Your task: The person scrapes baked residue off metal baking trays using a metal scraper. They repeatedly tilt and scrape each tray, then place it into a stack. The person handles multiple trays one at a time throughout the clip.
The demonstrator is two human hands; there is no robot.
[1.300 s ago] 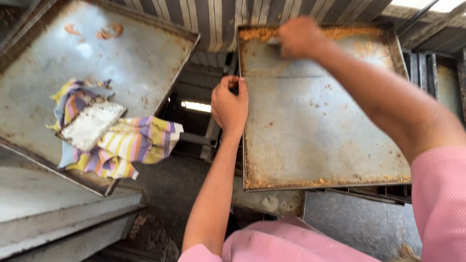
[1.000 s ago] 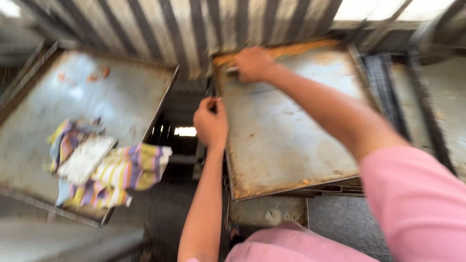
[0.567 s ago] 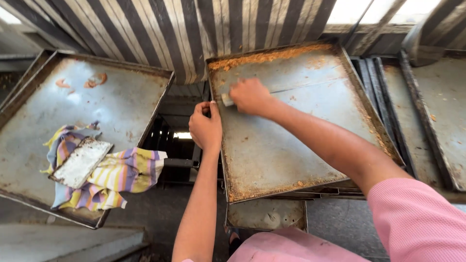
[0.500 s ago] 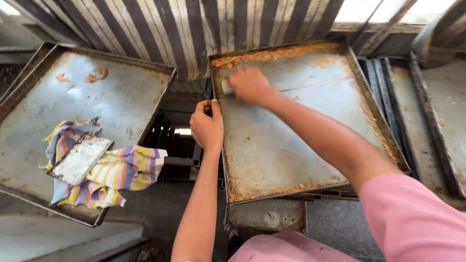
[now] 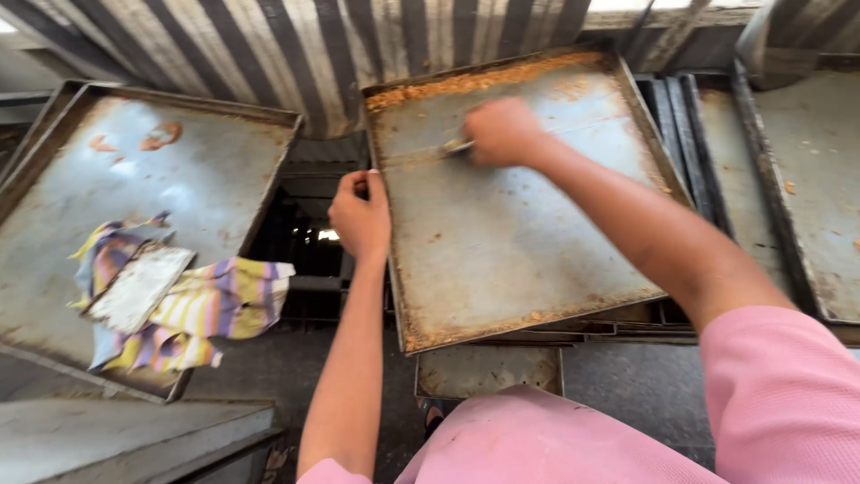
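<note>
the left hand (image 5: 360, 215) is closed over the left rim of a large rectangular grey metal baking tray (image 5: 511, 242), fingers curled around the edge about a third of the way down from its far corner. the right hand (image 5: 503, 132) is folded into a loose fist on the upper part of the same tray and grips a thin flat metal scraper blade (image 5: 421, 154), which sticks out toward the left hand and lies nearly flat against the tray's surface. the right hand is blurred, so the exact finger placement on the blade cannot be made out. beyond the right hand, along the tray's far edge, runs a band of orange-brown baked crust (image 5: 475, 82); more crumbs line the near edge, close to the person's pink clothing (image 5: 555, 439).

well to the left of the left hand sits a second grey metal tray (image 5: 206, 170), with a striped yellow, purple and blue cloth (image 5: 215, 305) on it and a flat whitish rectangular block (image 5: 139, 287) lying on top of the cloth. to the right of the right forearm, further grey trays (image 5: 806, 179) stand packed side by side.
</note>
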